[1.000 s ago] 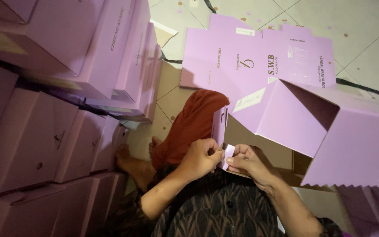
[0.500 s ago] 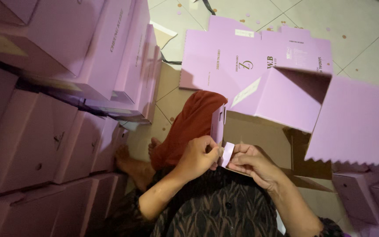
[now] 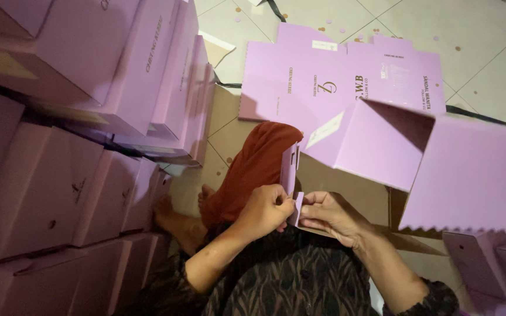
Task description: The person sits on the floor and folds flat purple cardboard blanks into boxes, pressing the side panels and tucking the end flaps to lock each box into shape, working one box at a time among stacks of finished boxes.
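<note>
Lilac cardboard forms the half-folded box (image 3: 417,158) held over the person's lap. The box is the reference item for all positions below.

Left hand (image 3: 267,209): located at the near lower corner of the box. Its grip is closed, fingers pinched on a narrow upright flap (image 3: 290,169) that rises from that corner.

Right hand (image 3: 332,216): located just beside the left hand, under the near edge of the box. Its grip is also closed on the box, thumb and fingers pressing a small tab (image 3: 297,206) at the foot of the flap. The two hands nearly touch across the tab; whether the tab is already seated in a slot cannot be determined from this view.

Box condition: tilted, open side facing right, one wall showing a zigzag-cut lower edge.

Surrounding items:
- Flat unfolded carton blank (image 3: 300,88), same colour, lying on the tiled floor (image 3: 487,64) beyond the box.
- Rust-red cloth (image 3: 253,169), draped over the person's knee, just left of the box.
- Stack of finished lilac boxes (image 3: 71,117), well to the left of the box, filling that side of the view.
- Brown cardboard sheet (image 3: 346,193), directly beneath the box.
</note>
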